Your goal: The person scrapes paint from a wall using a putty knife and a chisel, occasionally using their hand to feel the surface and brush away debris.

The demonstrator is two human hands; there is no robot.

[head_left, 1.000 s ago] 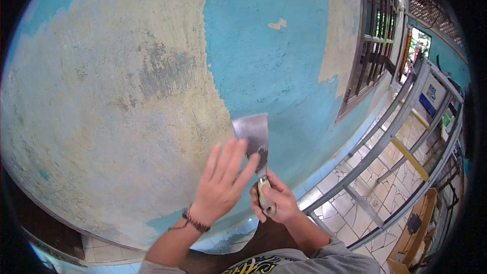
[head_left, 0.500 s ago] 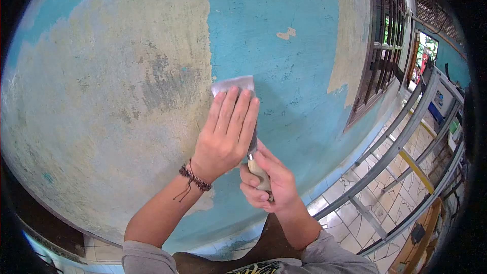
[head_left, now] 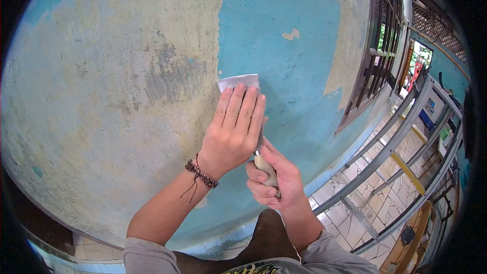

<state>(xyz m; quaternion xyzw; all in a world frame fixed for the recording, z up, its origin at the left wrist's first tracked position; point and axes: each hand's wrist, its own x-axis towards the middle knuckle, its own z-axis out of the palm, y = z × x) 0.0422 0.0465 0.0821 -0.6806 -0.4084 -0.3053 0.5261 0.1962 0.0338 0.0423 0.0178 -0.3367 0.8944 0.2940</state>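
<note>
With the clock dial centred on the view, the wall (head_left: pixel 91 137) fills everything from 7 round through 12 to 2. Its left half is worn, cream and grey plaster, with a dark, rough patch at 10 and a band of blue paint beyond it. Right of a ragged edge, blue paint covers the wall, broken by a small cream chip at 1, and cream shows again beside the barred window (head_left: pixel 383 40) at 2.

The paint scraper (head_left: pixel 239 80) stands near the centre, its wide blade toward 12 at the border of cream and blue, its pale handle toward 5. The left hand (head_left: pixel 231 137) lies flat over the blade, fingers straight and almost together, hiding most of the metal; a braided bracelet (head_left: pixel 201 173) rings that wrist at 7. The right hand (head_left: pixel 281 177) has its fingers curled round the handle, the thumb along it.

From 3 to 4 a metal ladder (head_left: pixel 398 141) slants across the crazy-paved floor (head_left: pixel 337 208), blocking part of that side; one yellow bar shows on it. Beyond, at 4, sits an open brown box (head_left: pixel 413 243) holding a dark item too small to identify. Latticework (head_left: pixel 439 30) hangs past the window at 2.
</note>
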